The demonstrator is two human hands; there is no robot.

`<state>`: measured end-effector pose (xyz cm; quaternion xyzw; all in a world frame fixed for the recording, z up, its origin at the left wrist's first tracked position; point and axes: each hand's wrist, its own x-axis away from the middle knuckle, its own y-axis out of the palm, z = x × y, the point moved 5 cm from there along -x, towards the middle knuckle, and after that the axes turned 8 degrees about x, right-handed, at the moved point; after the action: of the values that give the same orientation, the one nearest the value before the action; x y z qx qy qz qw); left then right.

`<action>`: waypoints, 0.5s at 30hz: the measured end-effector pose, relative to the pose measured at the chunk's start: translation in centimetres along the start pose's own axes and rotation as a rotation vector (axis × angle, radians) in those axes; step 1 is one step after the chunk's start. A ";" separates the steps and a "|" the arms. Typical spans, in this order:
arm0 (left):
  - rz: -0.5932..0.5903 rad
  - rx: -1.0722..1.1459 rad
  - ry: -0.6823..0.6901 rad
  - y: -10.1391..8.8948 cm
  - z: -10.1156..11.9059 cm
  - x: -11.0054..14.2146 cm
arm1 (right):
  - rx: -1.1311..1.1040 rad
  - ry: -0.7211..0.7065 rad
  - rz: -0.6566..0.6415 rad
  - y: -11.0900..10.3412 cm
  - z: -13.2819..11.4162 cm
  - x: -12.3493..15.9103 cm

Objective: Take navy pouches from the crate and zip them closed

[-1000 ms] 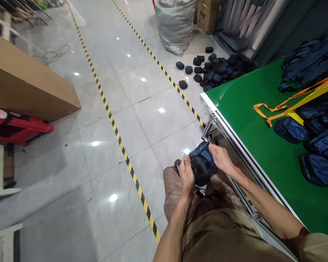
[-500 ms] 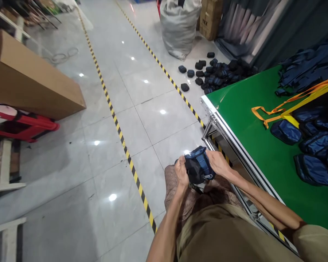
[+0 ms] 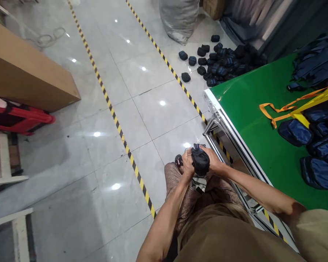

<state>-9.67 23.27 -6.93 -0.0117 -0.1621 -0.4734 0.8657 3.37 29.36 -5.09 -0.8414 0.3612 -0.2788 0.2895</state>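
A small black and blue zippered pouch [image 3: 200, 162] is held above my lap, its plain black side turned up. My left hand [image 3: 188, 162] grips it from the left, fingers closed against the fabric. On the opposite side my right hand [image 3: 211, 160] is wrapped round it, with the fingers partly hidden behind the pouch. Similar blue pouches [image 3: 318, 173] lie on the green tabletop [image 3: 251, 120] to my right.
Many small dark pouches [image 3: 221, 67] are heaped on the floor beyond the table, near a grey sack [image 3: 179, 20]. Orange strap [image 3: 273, 111] lies on the table. A cardboard box [image 3: 30, 65] and a red frame [image 3: 30, 118] stand at left. Striped tape [image 3: 109, 105] crosses the floor.
The pouch has been turned in my hands, so its blue zippered side no longer faces up and its black side does. Both hands have come closer together around it.
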 end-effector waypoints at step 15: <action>-0.039 0.032 0.031 -0.5 0.6 1.1 | 0.224 -0.049 0.101 -3.2 -2.3 4.9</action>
<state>-9.71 22.16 -6.07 0.0125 -0.1565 -0.4879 0.8587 6.12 26.73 -0.08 -0.7913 0.3624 -0.2818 0.4039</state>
